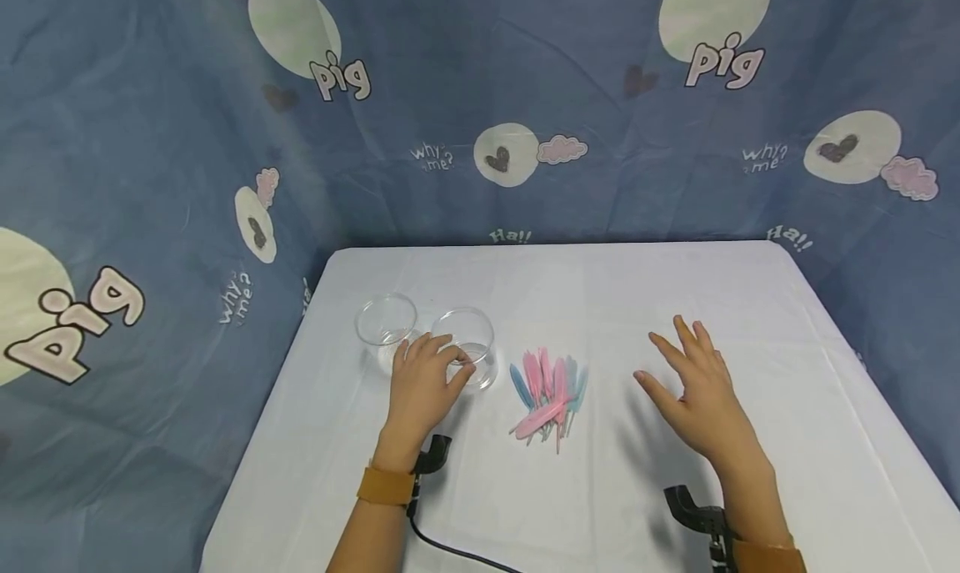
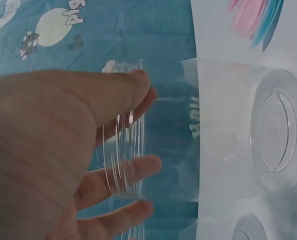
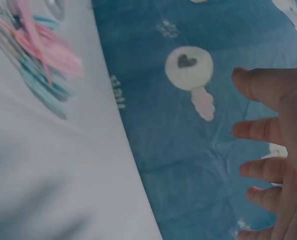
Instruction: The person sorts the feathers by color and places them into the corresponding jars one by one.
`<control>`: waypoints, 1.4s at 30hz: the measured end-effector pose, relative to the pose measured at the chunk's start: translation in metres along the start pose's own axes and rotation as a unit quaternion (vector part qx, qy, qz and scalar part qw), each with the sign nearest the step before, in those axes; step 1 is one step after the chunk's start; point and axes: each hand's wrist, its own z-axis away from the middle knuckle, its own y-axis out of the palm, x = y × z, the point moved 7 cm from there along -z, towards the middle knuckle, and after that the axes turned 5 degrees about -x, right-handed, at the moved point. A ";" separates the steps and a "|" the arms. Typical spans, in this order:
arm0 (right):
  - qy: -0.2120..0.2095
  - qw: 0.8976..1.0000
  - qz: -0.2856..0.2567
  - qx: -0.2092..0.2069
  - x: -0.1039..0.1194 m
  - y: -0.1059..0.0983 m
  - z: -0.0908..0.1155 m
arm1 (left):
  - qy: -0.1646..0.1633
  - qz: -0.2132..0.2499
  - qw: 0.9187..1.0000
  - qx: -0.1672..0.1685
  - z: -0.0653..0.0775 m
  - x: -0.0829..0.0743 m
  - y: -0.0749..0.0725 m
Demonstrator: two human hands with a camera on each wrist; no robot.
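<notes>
My left hand (image 1: 423, 389) is at a clear, round plastic jar (image 1: 480, 371), its thumb and fingers around the jar's threaded rim. In the left wrist view the jar (image 2: 223, 130) shows its see-through wall and round base. A second clear jar (image 1: 386, 339) stands just left of it, partly behind my fingers. Over the right side of the table hangs my right hand (image 1: 701, 402), fingers spread and holding nothing. Between the hands lies a loose pile of slim pink and blue pieces (image 1: 551, 398) with thin, silvery ends.
A white-covered table (image 1: 600, 289) carries everything, backed by a blue printed curtain (image 1: 570, 81) along the rear and sides. Each wrist wears a brown strap with a black camera mount; a black cable (image 1: 465, 554) trails from the left one across the table's front.
</notes>
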 end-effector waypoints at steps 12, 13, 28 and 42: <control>-0.083 0.992 0.064 0.070 0.016 0.065 -0.012 | -0.006 0.027 1.000 -0.013 0.014 0.001 -0.012; -0.089 0.991 0.067 0.076 0.017 0.070 -0.012 | -0.008 0.037 0.999 -0.018 0.014 0.002 -0.013; -0.123 0.981 0.091 0.120 0.018 0.118 -0.008 | -0.057 0.113 0.992 0.012 0.012 0.011 -0.004; -0.125 0.982 0.093 0.110 0.018 0.117 -0.007 | -0.086 0.144 0.986 0.015 0.012 0.017 0.000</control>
